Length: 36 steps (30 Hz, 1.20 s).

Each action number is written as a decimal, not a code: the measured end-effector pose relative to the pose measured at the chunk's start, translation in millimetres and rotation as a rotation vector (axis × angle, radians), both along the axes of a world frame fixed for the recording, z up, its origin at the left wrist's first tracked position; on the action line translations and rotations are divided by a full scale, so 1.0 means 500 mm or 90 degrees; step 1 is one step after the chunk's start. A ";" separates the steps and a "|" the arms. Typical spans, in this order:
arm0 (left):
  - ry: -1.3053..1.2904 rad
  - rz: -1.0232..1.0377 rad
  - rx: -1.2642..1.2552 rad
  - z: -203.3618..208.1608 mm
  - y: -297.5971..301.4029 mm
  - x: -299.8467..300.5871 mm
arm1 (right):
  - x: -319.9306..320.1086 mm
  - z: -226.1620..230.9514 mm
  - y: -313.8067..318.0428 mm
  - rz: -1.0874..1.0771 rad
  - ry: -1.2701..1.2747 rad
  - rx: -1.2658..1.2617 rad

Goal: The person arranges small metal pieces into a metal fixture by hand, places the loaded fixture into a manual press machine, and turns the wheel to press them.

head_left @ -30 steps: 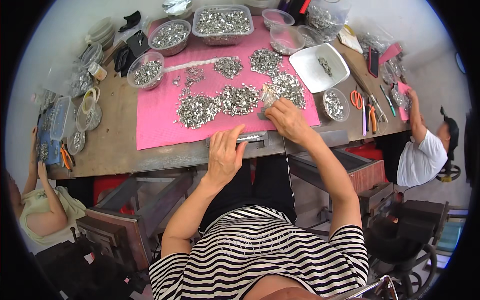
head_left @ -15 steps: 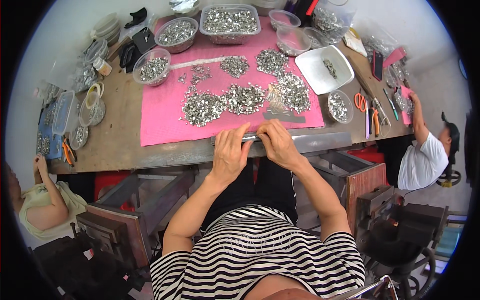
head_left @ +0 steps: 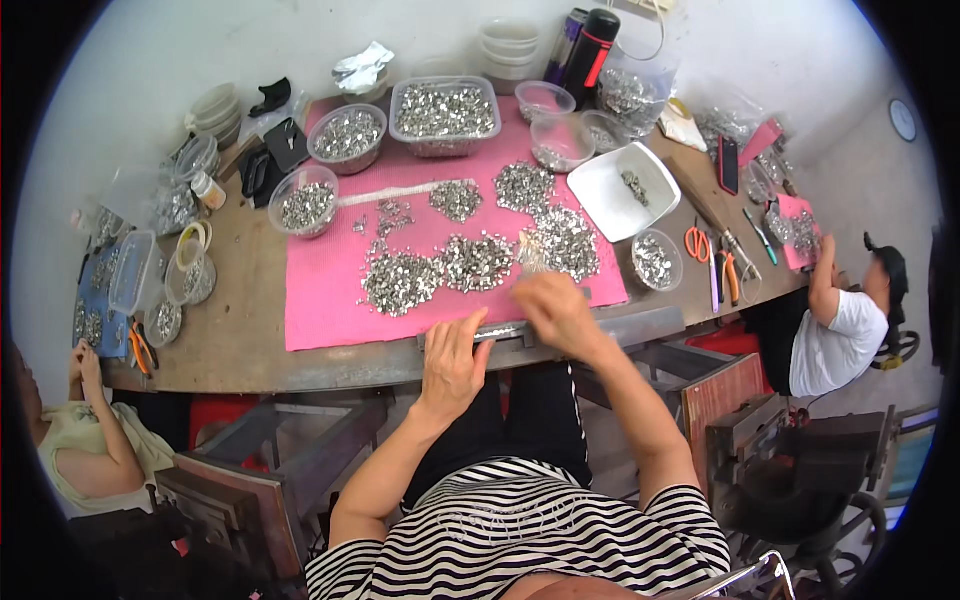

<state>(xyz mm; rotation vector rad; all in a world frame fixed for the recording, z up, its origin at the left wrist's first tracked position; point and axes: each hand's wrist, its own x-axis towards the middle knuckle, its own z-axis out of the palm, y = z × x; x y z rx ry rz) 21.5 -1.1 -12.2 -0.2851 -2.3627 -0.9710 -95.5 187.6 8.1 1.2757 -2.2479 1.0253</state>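
Note:
A narrow metal bar (head_left: 510,331) with small shiny pieces along its top lies at the table's front edge. My left hand (head_left: 452,368) is on its left part, fingers over the far side and thumb on the near side. Just beyond the bar's right part, my right hand (head_left: 557,316) hangs with curled fingers, slightly blurred; its fingertips are partly hidden. Behind that hand, thin pale pins (head_left: 533,252) lie beside a heap of silver metal pieces (head_left: 563,245). More heaps (head_left: 400,280) spread across the pink mat (head_left: 330,325).
Tubs of metal pieces (head_left: 445,145) line the back. A white tray (head_left: 600,205), a small tub (head_left: 640,280), orange scissors (head_left: 694,246) and pliers (head_left: 731,280) sit to the right. Two other people (head_left: 840,330) work at both sides. Steel frames (head_left: 310,430) stand below the table.
My right hand has lifted off the bar and moved slightly away from me toward the heaps. My left hand stays at the bar. The view has tilted up, showing more wall.

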 end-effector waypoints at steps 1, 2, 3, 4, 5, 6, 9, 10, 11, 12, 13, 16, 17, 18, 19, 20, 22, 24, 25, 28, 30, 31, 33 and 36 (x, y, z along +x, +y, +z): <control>0.004 -0.002 0.000 0.000 -0.001 0.000 | -0.043 0.004 0.008 -0.055 -0.040 0.001; 0.004 0.001 -0.002 0.000 -0.002 0.001 | -0.090 0.011 0.015 -0.109 -0.081 0.002; 0.003 0.004 -0.004 0.000 -0.001 0.001 | -0.143 0.005 0.017 -0.182 -0.061 0.021; 0.005 -0.001 -0.004 0.000 0.000 -0.002 | -0.190 -0.002 0.020 -0.259 -0.041 0.041; 0.003 0.000 -0.003 -0.001 0.000 -0.004 | -0.225 -0.006 0.014 -0.258 -0.041 0.041; 0.001 -0.001 -0.003 -0.001 0.000 -0.006 | -0.254 -0.009 0.008 -0.292 -0.041 0.078; -0.007 0.003 -0.004 -0.002 -0.004 -0.007 | -0.285 -0.022 -0.015 -0.327 -0.059 0.132; -0.009 0.009 -0.007 -0.002 -0.004 -0.008 | -0.291 -0.028 -0.023 -0.336 -0.074 0.151; -0.002 0.003 -0.010 -0.002 -0.003 -0.009 | -0.299 -0.038 -0.022 -0.354 -0.071 0.156; 0.004 0.001 -0.012 -0.002 -0.001 -0.008 | -0.298 -0.039 -0.021 -0.349 -0.069 0.141; 0.009 0.002 -0.018 -0.003 -0.001 -0.009 | -0.297 -0.041 -0.021 -0.344 -0.068 0.126; -0.013 -0.004 -0.008 0.001 -0.003 -0.007 | -0.298 -0.041 -0.023 -0.321 -0.003 0.094; -0.024 -0.008 0.004 0.004 -0.005 -0.004 | -0.298 -0.040 -0.024 -0.315 0.004 0.051; -0.026 0.000 0.001 0.009 -0.007 -0.004 | -0.297 -0.038 -0.024 -0.303 0.018 0.040; -0.008 -0.021 0.033 0.014 -0.010 -0.006 | -0.297 -0.039 -0.023 -0.290 0.031 0.029; 0.010 -0.042 0.065 0.019 -0.016 -0.009 | -0.303 -0.045 -0.017 -0.284 0.003 0.058; 0.034 -0.040 0.041 0.042 -0.051 -0.027 | -0.296 -0.048 -0.010 -0.298 -0.014 0.128; 0.016 0.036 0.045 0.065 -0.116 -0.060 | -0.300 -0.045 -0.002 -0.295 -0.034 0.169; 0.019 0.077 0.053 0.066 -0.151 -0.083 | -0.302 -0.045 0.006 -0.299 -0.025 0.175; -0.010 0.158 0.023 0.038 -0.263 -0.153 | -0.303 -0.046 0.001 -0.287 -0.052 0.111; -0.026 0.176 0.008 0.027 -0.300 -0.191 | -0.292 -0.033 -0.010 -0.298 -0.076 0.083; -0.041 0.174 -0.004 0.025 -0.308 -0.209 | -0.293 -0.035 -0.012 -0.300 -0.076 0.082; -0.082 0.179 -0.023 0.016 -0.312 -0.239 | -0.300 -0.041 -0.017 -0.286 -0.077 0.114; -0.050 0.202 -0.154 0.002 -0.310 -0.268 | -0.304 -0.040 -0.025 -0.292 -0.073 0.094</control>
